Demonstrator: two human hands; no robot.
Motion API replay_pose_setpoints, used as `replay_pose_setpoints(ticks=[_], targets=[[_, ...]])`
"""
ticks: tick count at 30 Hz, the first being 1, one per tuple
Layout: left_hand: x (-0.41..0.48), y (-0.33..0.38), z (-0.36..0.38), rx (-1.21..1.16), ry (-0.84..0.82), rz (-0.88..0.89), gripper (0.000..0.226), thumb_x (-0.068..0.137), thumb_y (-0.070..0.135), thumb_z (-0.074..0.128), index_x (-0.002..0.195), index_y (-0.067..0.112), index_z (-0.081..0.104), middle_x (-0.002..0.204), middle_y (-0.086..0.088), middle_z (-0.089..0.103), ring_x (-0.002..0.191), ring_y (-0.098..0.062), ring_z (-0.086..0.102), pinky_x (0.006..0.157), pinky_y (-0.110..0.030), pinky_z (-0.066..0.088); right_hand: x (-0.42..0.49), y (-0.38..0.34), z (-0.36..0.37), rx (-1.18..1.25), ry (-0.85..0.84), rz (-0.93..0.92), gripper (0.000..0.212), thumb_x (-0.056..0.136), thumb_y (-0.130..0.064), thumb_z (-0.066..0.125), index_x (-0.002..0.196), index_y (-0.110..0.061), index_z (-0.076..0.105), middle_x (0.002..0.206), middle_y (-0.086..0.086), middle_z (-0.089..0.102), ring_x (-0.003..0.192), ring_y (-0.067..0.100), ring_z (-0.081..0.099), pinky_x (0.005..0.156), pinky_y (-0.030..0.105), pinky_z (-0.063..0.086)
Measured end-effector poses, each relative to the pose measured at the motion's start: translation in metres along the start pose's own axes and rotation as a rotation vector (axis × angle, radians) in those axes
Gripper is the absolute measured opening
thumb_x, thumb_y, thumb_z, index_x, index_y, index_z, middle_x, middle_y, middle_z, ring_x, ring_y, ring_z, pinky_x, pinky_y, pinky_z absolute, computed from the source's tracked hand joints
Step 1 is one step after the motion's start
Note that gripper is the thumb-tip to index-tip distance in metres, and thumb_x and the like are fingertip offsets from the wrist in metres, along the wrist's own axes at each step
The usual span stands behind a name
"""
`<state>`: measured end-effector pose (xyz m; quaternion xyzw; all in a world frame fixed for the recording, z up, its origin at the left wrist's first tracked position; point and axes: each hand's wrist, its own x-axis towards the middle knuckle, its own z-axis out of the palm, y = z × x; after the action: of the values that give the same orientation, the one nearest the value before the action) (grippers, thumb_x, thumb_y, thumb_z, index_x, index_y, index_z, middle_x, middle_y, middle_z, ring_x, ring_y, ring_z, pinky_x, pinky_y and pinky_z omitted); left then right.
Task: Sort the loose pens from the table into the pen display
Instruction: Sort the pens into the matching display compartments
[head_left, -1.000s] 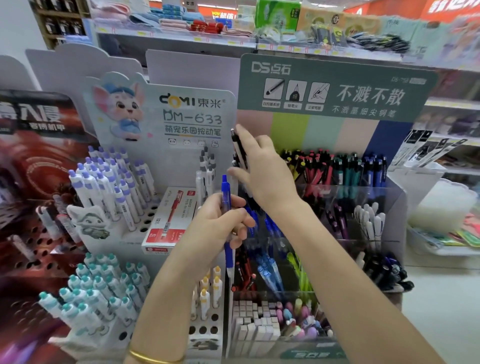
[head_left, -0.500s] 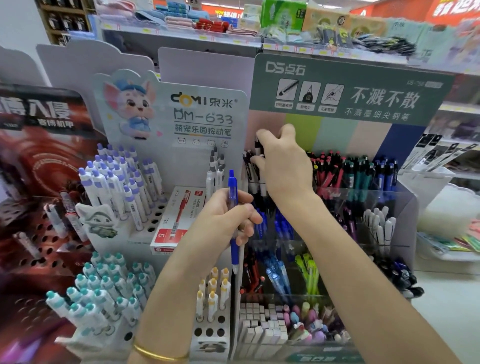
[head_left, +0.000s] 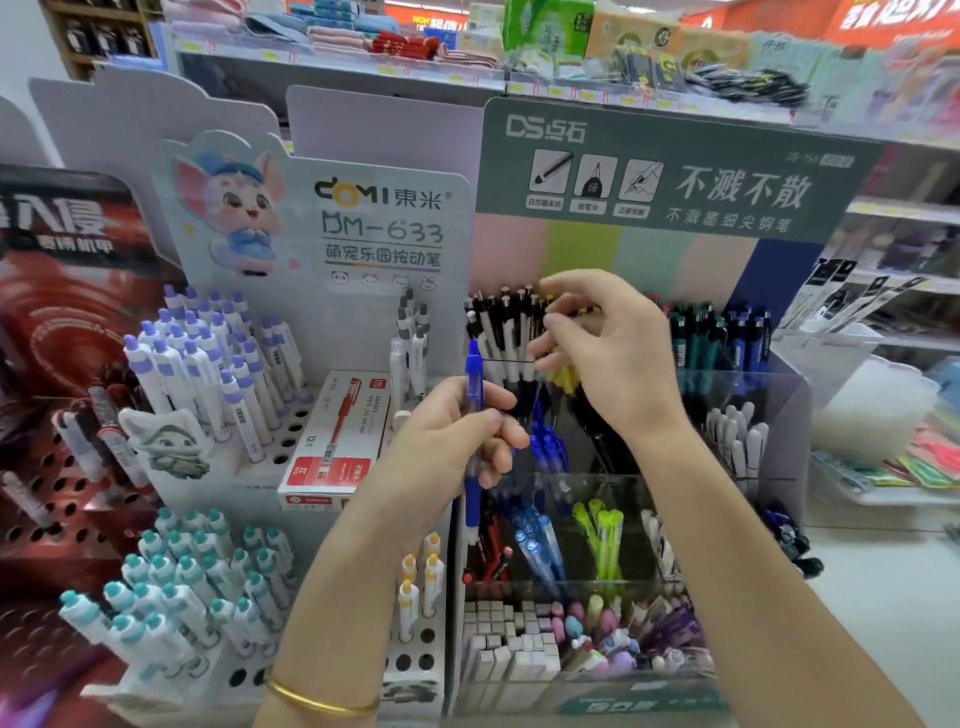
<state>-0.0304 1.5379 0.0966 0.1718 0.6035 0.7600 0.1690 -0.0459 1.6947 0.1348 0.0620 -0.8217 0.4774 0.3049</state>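
Gripping blue pen (head_left: 472, 364) upright in our left hand (head_left: 447, 447), just in front of the pen display (head_left: 748, 384); our right hand (head_left: 613, 358) hangs loose-fingered, holding nothing, over black pens (head_left: 501, 322) at its back-left corner.

You are in a stationery shop: branded cardboard pen displays (head_left: 649, 171) fill the middle of the frame, and stocked shelves (head_left: 337, 75) with yellow price tags (head_left: 270, 54) run along the top.

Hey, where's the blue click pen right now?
In the head view, the blue plastic click pen stands upright at centre, gripped by the left hand, just right of the red-and-white cardboard pen box and in front of the black-topped pens.
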Motion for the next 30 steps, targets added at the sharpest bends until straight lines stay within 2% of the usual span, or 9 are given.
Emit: replay_pose_setpoints(ticks=[3,5,7,10,14,18,22,26,30], targets=[[0.003,-0.005,0.010,0.053,-0.051,0.004,0.019,0.100,0.000,0.039,0.108,0.006,0.055,0.071,-0.002,0.063,0.057,-0.010,0.054,0.052,-0.022,0.043,-0.016,-0.004,-0.019,0.177,-0.177,0.184,0.014,0.093,-0.008,0.058,0.102,-0.014,0.067,0.081,0.001,0.067,0.060,0.011,0.066,0.050,0.023,0.054],[0.005,-0.008,0.017,0.093,-0.087,-0.007,0.018,0.099,0.002,0.042,0.109,0.007,0.056,0.071,-0.001,0.064,0.058,-0.010,0.055,0.054,-0.022,0.045,-0.026,-0.004,-0.028,0.127,-0.364,0.238,0.010,0.089,-0.018,0.063,0.094,-0.021,0.071,0.078,-0.003,0.071,0.060,0.003,0.062,0.048,0.019,0.048],[0.006,-0.011,0.023,0.136,-0.115,-0.023,0.016,0.099,0.004,0.044,0.108,0.009,0.057,0.071,0.001,0.065,0.058,-0.009,0.055,0.054,-0.021,0.045,-0.034,0.001,-0.032,0.088,-0.403,0.211,0.007,0.085,-0.016,0.068,0.090,-0.019,0.073,0.075,-0.003,0.072,0.061,0.001,0.061,0.049,0.015,0.043],[0.008,-0.017,0.027,0.240,-0.111,-0.070,0.016,0.100,0.008,0.046,0.108,0.010,0.059,0.071,0.003,0.066,0.057,-0.006,0.057,0.052,-0.019,0.046,-0.031,0.011,-0.040,0.206,-0.172,0.248,0.006,0.089,-0.008,0.063,0.089,-0.011,0.067,0.069,-0.004,0.066,0.054,0.002,0.055,0.044,0.017,0.041],[0.006,-0.027,0.024,0.262,0.054,-0.114,0.018,0.097,0.005,0.049,0.112,0.013,0.056,0.078,-0.005,0.066,0.054,-0.008,0.057,0.046,-0.022,0.045,-0.026,0.016,-0.055,0.257,0.180,0.189,0.013,0.094,-0.004,0.055,0.088,-0.015,0.058,0.073,0.002,0.064,0.055,0.010,0.058,0.043,0.019,0.046],[0.000,-0.028,0.019,0.259,0.106,-0.087,0.018,0.097,0.003,0.048,0.109,0.014,0.055,0.077,-0.006,0.067,0.052,-0.008,0.055,0.043,-0.021,0.042,-0.046,0.020,-0.046,0.006,0.237,0.051,0.018,0.093,-0.005,0.057,0.086,-0.021,0.057,0.076,-0.003,0.064,0.062,0.009,0.063,0.050,0.020,0.052],[-0.008,-0.027,0.019,0.247,0.073,-0.098,0.018,0.097,0.003,0.047,0.110,0.014,0.056,0.079,-0.007,0.065,0.052,-0.007,0.055,0.045,-0.021,0.044,-0.067,0.042,-0.023,-0.284,0.161,-0.007,0.003,0.089,-0.010,0.063,0.090,-0.012,0.064,0.079,0.000,0.064,0.070,0.014,0.063,0.062,0.031,0.055],[-0.016,-0.032,0.020,0.238,0.066,-0.126,0.018,0.097,0.005,0.048,0.111,0.013,0.056,0.079,-0.006,0.065,0.053,-0.007,0.055,0.046,-0.021,0.044,-0.073,0.063,-0.008,-0.820,0.174,-0.129,0.015,0.076,-0.026,0.078,0.077,-0.012,0.072,0.077,0.003,0.054,0.072,0.021,0.050,0.053,0.027,0.037],[-0.020,-0.034,0.023,0.221,0.069,-0.138,0.017,0.098,0.005,0.047,0.111,0.013,0.056,0.078,-0.006,0.065,0.053,-0.007,0.055,0.047,-0.022,0.044,-0.064,0.065,-0.005,-1.120,0.101,-0.161,0.025,0.065,-0.038,0.084,0.064,-0.015,0.072,0.072,0.002,0.050,0.071,0.025,0.047,0.057,0.030,0.030]])
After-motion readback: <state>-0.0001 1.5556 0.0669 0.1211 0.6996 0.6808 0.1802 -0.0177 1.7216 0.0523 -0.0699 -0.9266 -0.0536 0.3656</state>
